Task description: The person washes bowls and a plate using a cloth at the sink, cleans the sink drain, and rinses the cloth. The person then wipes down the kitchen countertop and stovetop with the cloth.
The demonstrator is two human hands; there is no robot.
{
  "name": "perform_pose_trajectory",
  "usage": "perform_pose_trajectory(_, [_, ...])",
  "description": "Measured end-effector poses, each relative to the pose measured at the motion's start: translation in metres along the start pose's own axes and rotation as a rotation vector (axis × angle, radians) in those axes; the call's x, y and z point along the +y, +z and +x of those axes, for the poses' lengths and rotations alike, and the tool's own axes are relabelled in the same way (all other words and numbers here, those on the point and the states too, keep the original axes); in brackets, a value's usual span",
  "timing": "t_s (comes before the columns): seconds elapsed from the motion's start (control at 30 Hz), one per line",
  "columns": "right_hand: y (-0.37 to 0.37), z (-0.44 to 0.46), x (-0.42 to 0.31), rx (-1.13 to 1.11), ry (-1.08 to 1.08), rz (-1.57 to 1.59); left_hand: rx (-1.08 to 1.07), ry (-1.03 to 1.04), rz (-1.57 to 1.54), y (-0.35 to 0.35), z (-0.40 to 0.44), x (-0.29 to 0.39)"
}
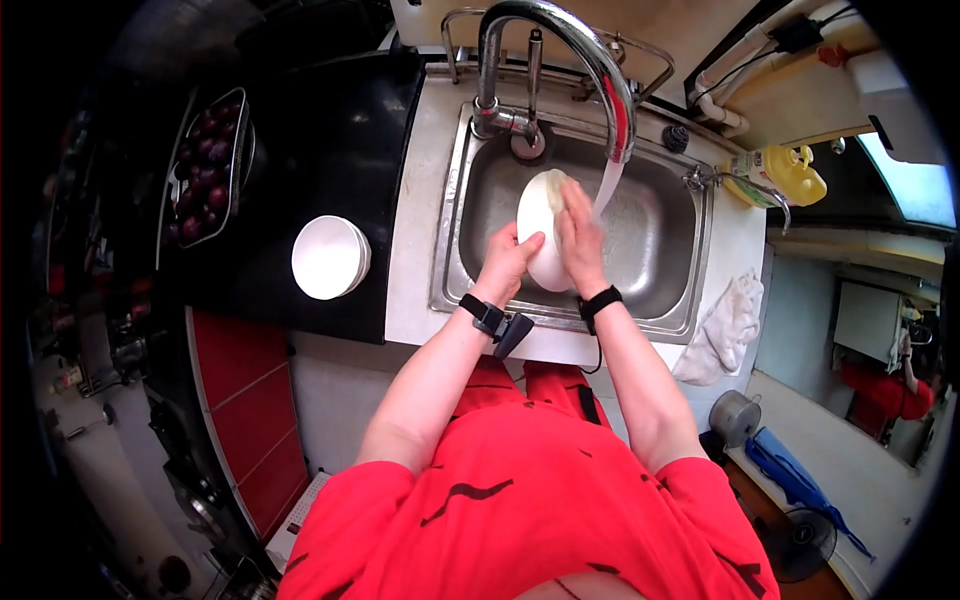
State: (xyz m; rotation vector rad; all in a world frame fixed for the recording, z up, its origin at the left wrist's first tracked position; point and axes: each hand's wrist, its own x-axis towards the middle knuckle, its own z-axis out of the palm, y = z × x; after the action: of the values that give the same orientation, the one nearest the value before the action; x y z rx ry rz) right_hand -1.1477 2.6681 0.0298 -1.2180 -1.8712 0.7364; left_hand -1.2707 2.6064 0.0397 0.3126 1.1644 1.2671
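Observation:
A white plate [539, 228] is held tilted over the sink. My left hand [507, 264] grips its near left rim, thumb on the face. Against the plate's right side lies my right hand [579, 234], fingers long and close together, with a pale yellowish pad [556, 190] pressed between them and the plate. Whether this pad is a sponge or a cloth I cannot tell. Water [608, 188] runs from the curved chrome faucet [617, 110] just right of my right fingers. Below is the stainless steel sink [655, 240].
Stacked white bowls [328, 258] stand on the black counter [330, 150] at left, near a tray of dark purple round produce [207, 170]. A yellow jug [775, 176] sits behind the sink's right corner. A whitish rag [728, 328] hangs over the right edge.

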Motion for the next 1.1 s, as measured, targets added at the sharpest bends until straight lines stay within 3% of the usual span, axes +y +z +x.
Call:
perform_pose_trajectory(0.03, [0.001,0.003,0.012,0.068,0.008,-0.088,0.000,0.000,-0.002,0.001,-0.002,-0.001])
perform_pose_trajectory(0.1, [0.002,0.004,0.039,0.094,0.094,0.007,0.013,0.181,0.448,0.006,-0.003,-0.002])
perform_pose_trajectory(0.13, [0.004,-0.002,0.054,0.055,0.450,0.407,0.010,0.183,0.447,0.007,-0.006,0.000])
perform_pose_trajectory(0.17, [0.005,-0.009,0.070,0.010,0.806,0.810,-0.020,0.304,0.698,0.008,-0.012,0.003])
perform_pose_trajectory(0.23, [-0.018,-0.012,0.072,-0.041,1.012,1.109,-0.075,0.540,1.194,0.009,-0.026,0.005])
perform_pose_trajectory(0.3, [-0.050,0.002,0.034,-0.183,1.120,1.115,-0.122,0.647,1.204,0.006,-0.034,-0.002])
perform_pose_trajectory(0.37, [-0.058,-0.002,0.038,-0.191,1.068,1.117,-0.248,0.751,1.351,0.003,-0.033,-0.011])
perform_pose_trajectory(0.43, [-0.066,-0.010,0.062,-0.316,1.062,0.888,-0.278,0.702,1.375,0.004,-0.036,-0.014])
perform_pose_trajectory(0.53, [-0.077,-0.016,0.057,-0.240,1.058,0.796,-0.331,0.603,1.431,0.000,-0.037,-0.018])
perform_pose_trajectory(0.6, [-0.083,-0.021,0.061,-0.166,0.983,0.720,-0.006,0.692,1.348,-0.004,-0.031,-0.026])
perform_pose_trajectory(0.63, [-0.087,-0.021,0.063,-0.160,0.982,0.719,-0.011,0.695,1.346,-0.009,-0.022,-0.032])
perform_pose_trajectory(0.7, [-0.091,-0.024,0.063,-0.167,0.982,0.736,0.116,0.352,0.820,-0.020,-0.006,-0.040])
perform_pose_trajectory(0.73, [-0.090,-0.026,0.062,-0.167,0.982,0.736,0.162,-0.181,0.296,0.008,-0.026,0.001])
perform_pose_trajectory(0.77, [-0.089,-0.029,0.060,-0.152,0.975,0.794,0.161,-0.179,0.296,0.001,-0.021,-0.003])
perform_pose_trajectory(0.83, [-0.087,-0.031,0.053,-0.135,0.969,0.853,-0.141,-0.425,-0.297,-0.017,-0.012,-0.008])
perform_pose_trajectory(0.93, [-0.083,-0.029,0.046,-0.113,0.979,0.938,-0.185,-0.423,-0.286,-0.023,-0.014,0.001])
perform_pose_trajectory(1.03, [-0.079,-0.018,0.054,-0.149,0.996,0.817,-0.234,-0.403,-0.260,-0.025,-0.014,0.007])
perform_pose_trajectory(1.1, [-0.078,-0.016,0.058,-0.095,0.454,-0.086,-0.148,-0.323,-0.159,-0.023,-0.015,0.007])
